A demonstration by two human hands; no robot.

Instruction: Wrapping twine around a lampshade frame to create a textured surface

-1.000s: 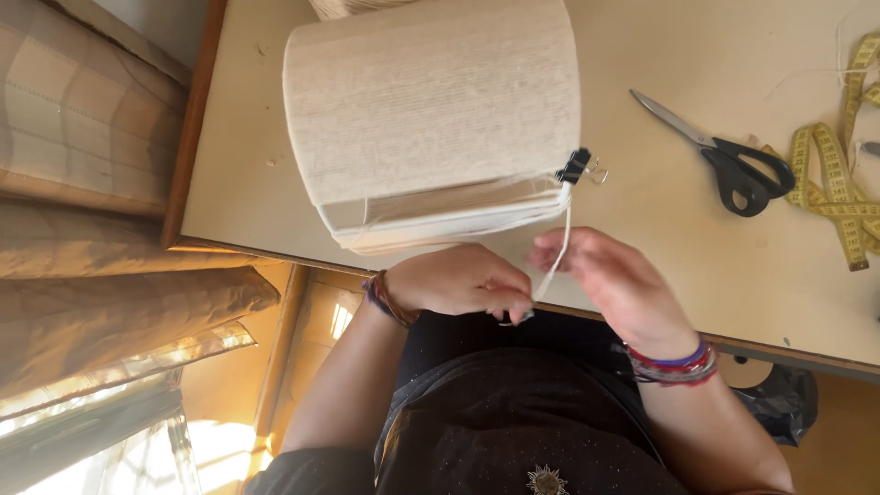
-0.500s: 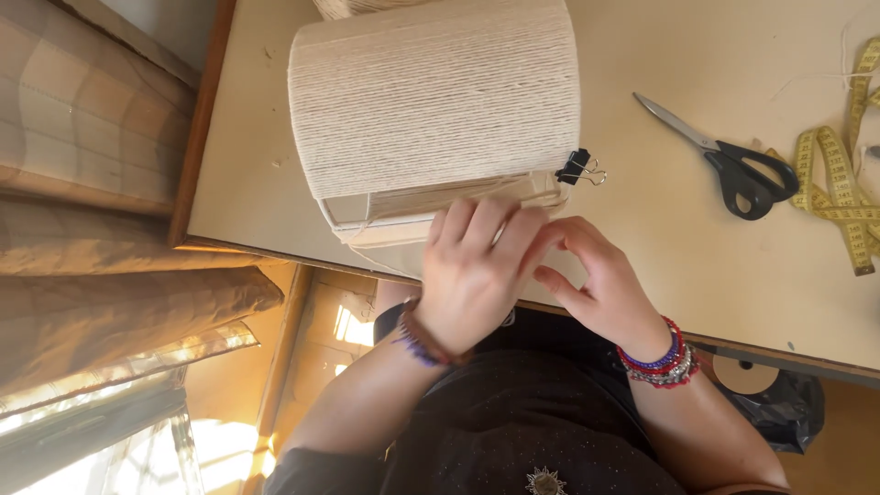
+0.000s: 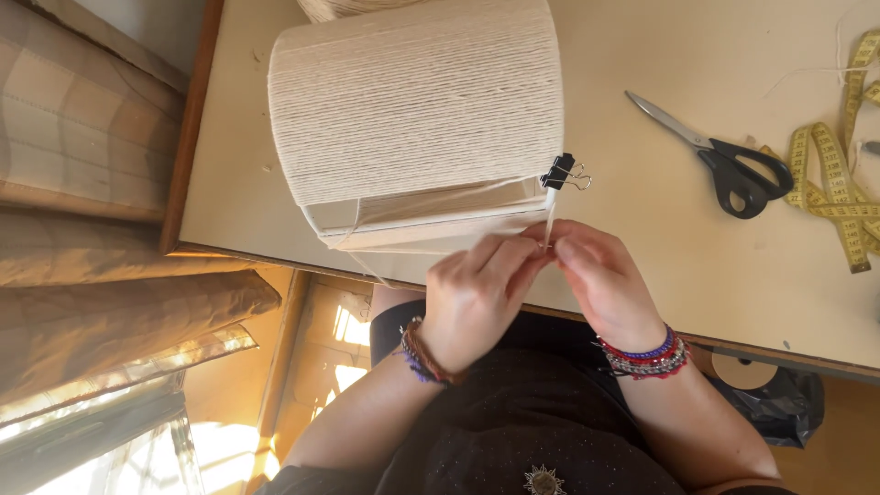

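Presently two hands, left hand (image 3: 477, 302) and right hand (image 3: 600, 289), pinch one cord (image 3: 548, 225) beside one wound lampshade (image 3: 417, 115) (one binder clip (image 3: 559, 172)); one scissors (image 3: 724, 160), one tape measure (image 3: 839, 188), beige table (image 3: 660, 247).

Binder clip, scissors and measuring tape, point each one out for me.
binder clip (image 3: 557, 172), head view, on its black body.
scissors (image 3: 744, 174), head view, on the black handles.
measuring tape (image 3: 830, 188), head view, on a yellow loop beside the scissors.
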